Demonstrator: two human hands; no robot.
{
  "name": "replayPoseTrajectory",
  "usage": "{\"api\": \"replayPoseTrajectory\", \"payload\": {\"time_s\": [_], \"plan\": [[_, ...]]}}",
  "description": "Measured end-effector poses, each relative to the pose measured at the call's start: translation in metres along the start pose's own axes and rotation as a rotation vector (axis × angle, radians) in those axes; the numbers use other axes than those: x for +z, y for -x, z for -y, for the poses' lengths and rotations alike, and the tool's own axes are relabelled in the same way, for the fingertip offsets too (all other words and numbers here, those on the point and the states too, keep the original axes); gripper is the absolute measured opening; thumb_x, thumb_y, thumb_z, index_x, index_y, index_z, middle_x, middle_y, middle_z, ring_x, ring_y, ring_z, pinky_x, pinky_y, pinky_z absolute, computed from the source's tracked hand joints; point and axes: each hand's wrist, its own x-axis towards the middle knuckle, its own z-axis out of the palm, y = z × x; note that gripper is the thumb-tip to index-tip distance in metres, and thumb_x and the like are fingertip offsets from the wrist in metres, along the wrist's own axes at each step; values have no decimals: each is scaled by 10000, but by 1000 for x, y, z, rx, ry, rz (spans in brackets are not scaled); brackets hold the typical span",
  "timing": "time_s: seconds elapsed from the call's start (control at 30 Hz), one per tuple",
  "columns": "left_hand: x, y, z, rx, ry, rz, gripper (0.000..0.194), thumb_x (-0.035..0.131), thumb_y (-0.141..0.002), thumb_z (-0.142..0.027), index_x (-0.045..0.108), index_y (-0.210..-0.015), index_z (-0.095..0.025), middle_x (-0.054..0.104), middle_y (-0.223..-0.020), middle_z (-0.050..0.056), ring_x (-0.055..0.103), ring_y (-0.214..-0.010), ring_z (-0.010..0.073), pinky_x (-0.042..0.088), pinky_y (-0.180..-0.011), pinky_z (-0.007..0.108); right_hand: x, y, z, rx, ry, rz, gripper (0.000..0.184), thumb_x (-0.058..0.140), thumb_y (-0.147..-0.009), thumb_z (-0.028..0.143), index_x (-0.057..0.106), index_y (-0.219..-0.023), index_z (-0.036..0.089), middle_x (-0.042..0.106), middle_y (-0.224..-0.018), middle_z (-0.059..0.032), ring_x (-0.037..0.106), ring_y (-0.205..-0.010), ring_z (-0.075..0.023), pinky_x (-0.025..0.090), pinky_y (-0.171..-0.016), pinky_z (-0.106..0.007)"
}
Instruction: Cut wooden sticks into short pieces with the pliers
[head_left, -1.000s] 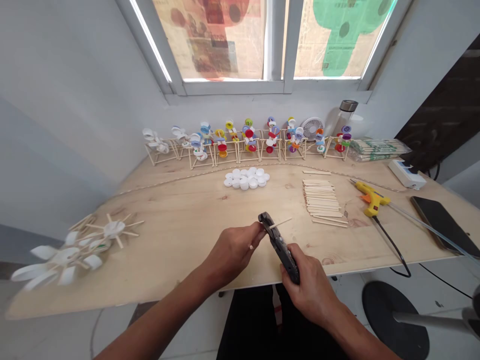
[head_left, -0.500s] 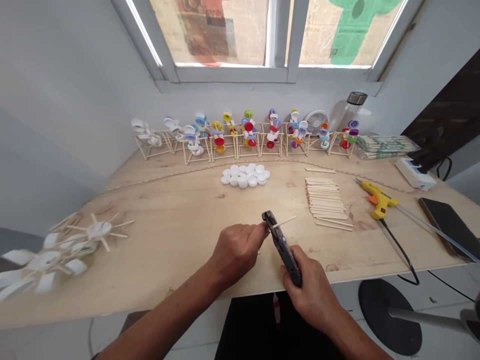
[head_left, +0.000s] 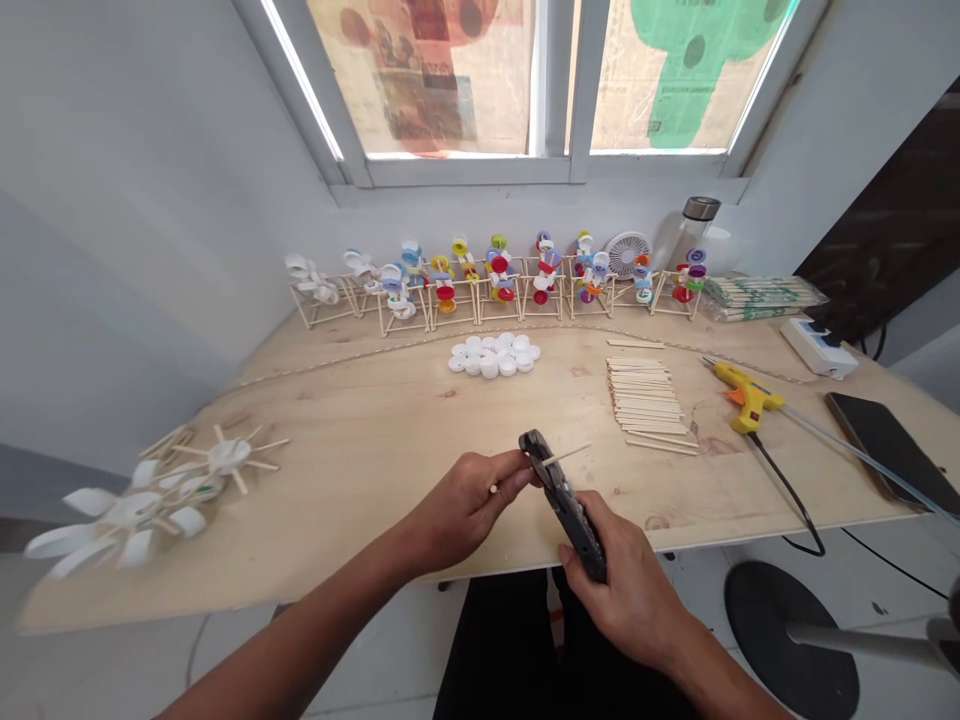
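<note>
My left hand (head_left: 465, 503) pinches a thin wooden stick (head_left: 562, 456) over the near edge of the wooden table (head_left: 360, 460). The stick passes through the jaws of black cutting pliers (head_left: 559, 490), with its free end pointing right. My right hand (head_left: 626, 590) is wrapped round the pliers' handles, below and right of the left hand. A row of flat wooden sticks (head_left: 645, 400) lies to the right, beyond my hands. A cluster of white bottle caps (head_left: 493, 355) sits further back in the middle.
Small stick frames with coloured caps (head_left: 495, 275) line the back wall, beside a small fan (head_left: 624, 252) and a bottle (head_left: 686, 235). A yellow glue gun (head_left: 742, 395), a phone (head_left: 885, 445) and a power strip (head_left: 817, 350) lie right. White spoon-and-stick wheels (head_left: 150, 490) lie left.
The view shifted slightly. Both hands keep nearly the same pose, with the stick still in the pliers' jaws.
</note>
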Motion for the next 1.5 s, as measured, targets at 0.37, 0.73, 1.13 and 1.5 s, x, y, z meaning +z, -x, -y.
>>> {"api": "replayPoseTrajectory", "payload": {"time_s": [0.37, 0.73, 1.13, 1.5], "plan": [[-6, 2, 0, -50, 198, 83, 276, 327, -901, -275, 541, -785, -144, 412, -538, -50, 334, -459, 61, 282, -430, 175, 1, 1, 0, -39, 5, -10, 177, 452, -732, 93, 449, -869, 206, 577, -723, 18, 536, -615, -137, 411, -607, -243], [-6, -2, 1, -5, 87, 44, 245, 330, -900, -239, 481, -726, -155, 372, -581, -56, 325, -500, 60, 286, -478, 175, 1, -2, 2, -10, 31, -20, 177, 457, -722, 89, 429, -848, 210, 562, -722, 19, 517, -612, -138, 395, -590, -240], [1, -2, 4, 87, -72, -47, 204, 342, -886, -170, 395, -689, -176, 268, -533, -76, 282, -443, 58, 246, -456, 185, 3, -1, 1, 13, 45, -47, 247, 467, -709, 78, 457, -922, 202, 535, -696, 27, 482, -586, -134, 362, -550, -228], [10, 0, 11, 276, -331, -197, 186, 343, -858, -108, 378, -692, -183, 309, -498, -75, 299, -412, 66, 227, -424, 193, 3, 0, 2, 8, 24, -58, 294, 472, -700, 76, 449, -958, 213, 552, -742, 25, 496, -631, -144, 367, -587, -240]]}}
